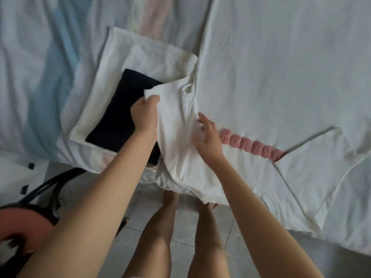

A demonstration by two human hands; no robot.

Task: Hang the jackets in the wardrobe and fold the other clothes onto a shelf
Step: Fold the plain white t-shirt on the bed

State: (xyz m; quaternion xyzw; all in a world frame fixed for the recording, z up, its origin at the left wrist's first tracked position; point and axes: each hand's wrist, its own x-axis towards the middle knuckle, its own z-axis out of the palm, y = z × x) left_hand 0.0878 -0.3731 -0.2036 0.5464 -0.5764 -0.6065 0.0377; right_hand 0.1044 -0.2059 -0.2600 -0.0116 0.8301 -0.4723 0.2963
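A white T-shirt [271,87] with fuzzy pink lettering [253,146] lies spread on the bed, its neckline toward me. My left hand [143,114] grips its left sleeve [172,101] and holds the sleeve lifted over the shirt's side. With fingers spread and straight, my right hand [208,137] hovers at or lightly touches the shirt's chest, just left of the lettering. To the left lies a folded dark navy garment [118,115] on top of a folded white garment [140,55].
The bed [40,57] carries a pale sheet with blue and pink patches. A black-framed chair with a red seat [22,223] stands at lower left beside a white piece of furniture [16,173]. My bare legs stand on grey tiled floor [180,233] by the bed edge.
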